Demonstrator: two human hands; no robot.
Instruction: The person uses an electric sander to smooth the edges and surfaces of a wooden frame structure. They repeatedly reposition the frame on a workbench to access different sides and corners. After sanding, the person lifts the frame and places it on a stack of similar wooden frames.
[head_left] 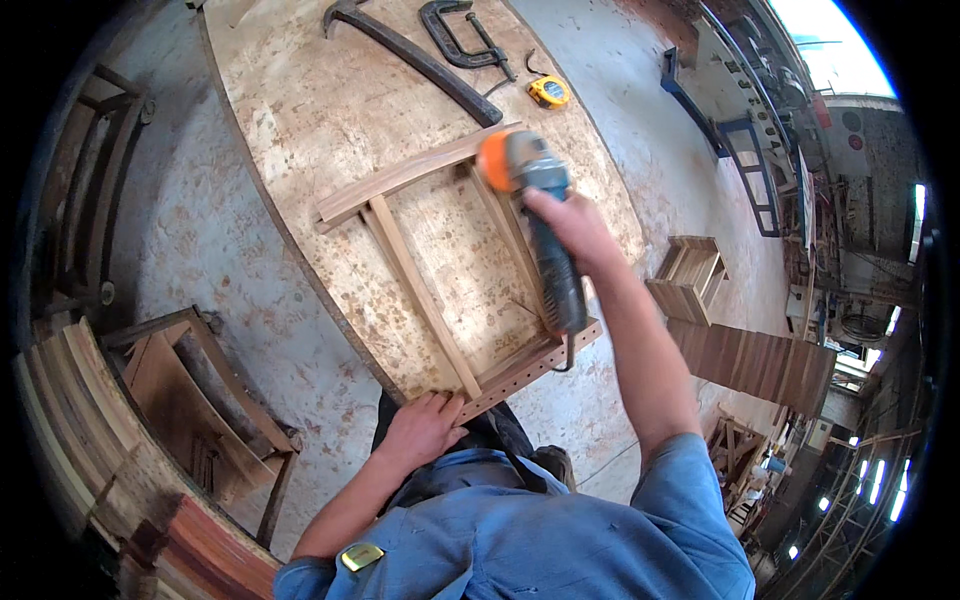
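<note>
On the big wooden table (290, 130) lies a wooden frame (421, 295), and the left hand (422, 430) holds its near left corner with bent fingers. The right hand (580, 230) is wrapped around a blue power tool (553, 265), its blurry orange end (493, 162) by the frame's far right corner. Farther off lie a bent bar (420, 65), a black clamp (440, 45) and a yellow tape measure (549, 93).

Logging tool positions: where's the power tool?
Head view, just right of centre: the power tool is in the right hand, over the frame's right side, orange head near the far rail.
</note>
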